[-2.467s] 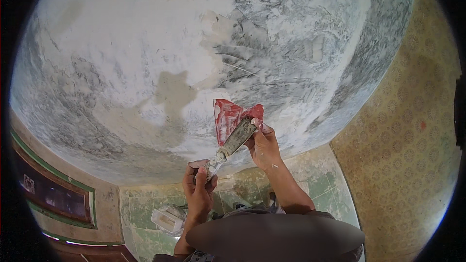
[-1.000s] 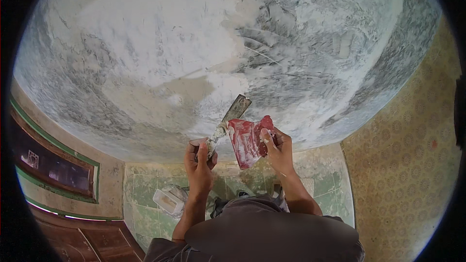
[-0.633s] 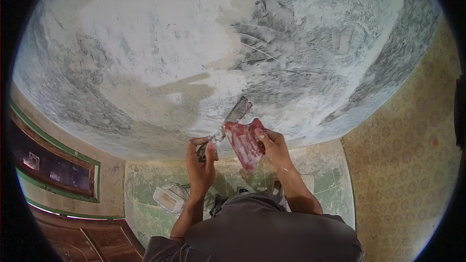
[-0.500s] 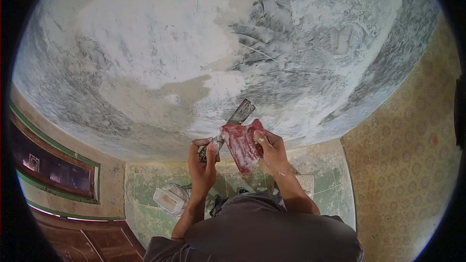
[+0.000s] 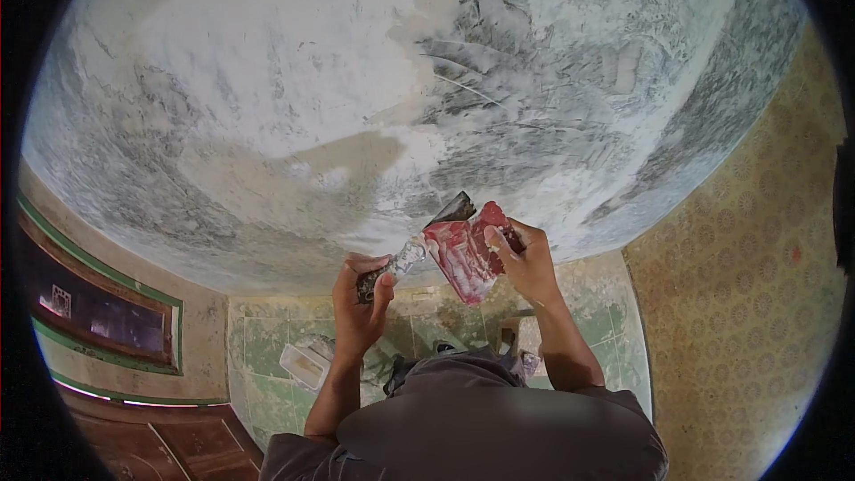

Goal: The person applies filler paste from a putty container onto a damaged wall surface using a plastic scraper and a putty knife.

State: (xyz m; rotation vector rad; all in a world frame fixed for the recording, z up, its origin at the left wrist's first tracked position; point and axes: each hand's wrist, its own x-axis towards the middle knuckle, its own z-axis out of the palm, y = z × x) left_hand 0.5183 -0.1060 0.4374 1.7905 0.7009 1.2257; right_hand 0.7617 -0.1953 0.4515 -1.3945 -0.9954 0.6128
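A: Putty knife (image 5: pixel 419 245) meets red trowel (image 5: pixel 468 248) below the patchy wall (image 5: pixel 356 107)?

B: Yes. Left hand (image 5: pixel 359 296) is clenched round its handle, right hand (image 5: pixel 527 260) grips the trowel. Scrape with the blade flat, both held steady.

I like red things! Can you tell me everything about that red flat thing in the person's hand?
The red flat tool looks like a thin plastic spreader, roughly four-sided and wider at its lower end. White paste streaks most of its face. The right hand grips its upper right edge, thumb on the face, holding it tilted before the patchy white wall. A metal putty knife, held by the left hand, lies against its upper left edge.
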